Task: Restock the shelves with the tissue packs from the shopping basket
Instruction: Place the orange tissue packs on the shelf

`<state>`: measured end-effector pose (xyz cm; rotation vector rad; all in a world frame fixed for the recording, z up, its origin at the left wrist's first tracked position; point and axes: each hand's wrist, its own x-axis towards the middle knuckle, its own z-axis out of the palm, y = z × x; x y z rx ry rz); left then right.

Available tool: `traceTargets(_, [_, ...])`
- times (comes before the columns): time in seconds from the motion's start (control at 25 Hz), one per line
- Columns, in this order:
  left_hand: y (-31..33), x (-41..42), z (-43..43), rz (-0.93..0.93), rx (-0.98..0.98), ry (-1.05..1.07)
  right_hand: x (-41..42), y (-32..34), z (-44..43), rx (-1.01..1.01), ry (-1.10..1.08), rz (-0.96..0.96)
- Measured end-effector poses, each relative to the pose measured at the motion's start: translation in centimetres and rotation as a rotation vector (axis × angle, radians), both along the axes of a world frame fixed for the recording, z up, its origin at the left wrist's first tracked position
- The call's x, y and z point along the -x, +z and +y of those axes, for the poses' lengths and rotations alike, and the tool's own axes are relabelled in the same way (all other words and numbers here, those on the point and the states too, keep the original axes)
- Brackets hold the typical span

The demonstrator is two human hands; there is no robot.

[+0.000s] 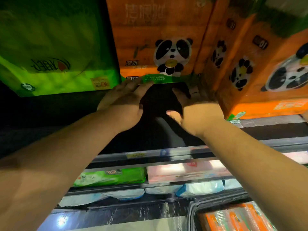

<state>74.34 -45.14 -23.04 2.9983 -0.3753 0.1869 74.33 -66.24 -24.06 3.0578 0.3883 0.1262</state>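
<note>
Both hands are open with straight fingers, the left hand (pixel 123 99) touching the bottom of the orange panda tissue pack (pixel 158 30) far back on the shelf (pixel 250 130), the right hand (pixel 195 112) just under it.

**Orange panda packs on the upper shelf, one more in the basket**

An orange tissue pack (pixel 158 39) printed with a panda stands upright at the back of the dark upper shelf (pixel 150 155), a green band along its bottom edge. Just right of it, a second orange panda pack (pixel 266 72) stands nearer the shelf's front, turned at an angle. The grey shopping basket (pixel 191 215) sits at the lower right and holds what looks like another orange pack (pixel 233 219), which is too blurred to read.
</note>
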Motion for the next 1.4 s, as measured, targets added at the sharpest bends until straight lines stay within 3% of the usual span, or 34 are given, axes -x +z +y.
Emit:
traceTargets(0.12, [1.2, 5.1, -0.8, -0.086, 0.049, -0.088, 6.2, 1.8, -0.7, -0.072, -0.055, -0.016])
traceTargets(0.36, [3.1, 15.3, -4.7, 0.170, 0.041, -0.145, 18.8, 1.5, -2.8, -0.222, -0.175, 0.020])
traceTargets(0.56, [1.4, 22.7, -9.6, 0.255, 0.092, -0.279, 28.0, -0.5, -7.0, -0.254, -0.380, 0.243])
traceTargets(0.72, [-1.1, 26.1, -14.8, 0.385, 0.017, -0.430, 33.9, -2.5, -10.9, -0.255, -0.519, 0.329])
traceTargets(1.12, [-8.0, 27.1, -27.4, 0.452, -0.182, -0.568, 40.4, -7.9, -20.8, -0.320, -0.654, 0.464])
traceTargets(1.4, [-15.7, 26.5, -31.5, 0.573, -0.393, -0.723, 41.1, -15.9, -23.7, -0.529, -0.860, 0.749])
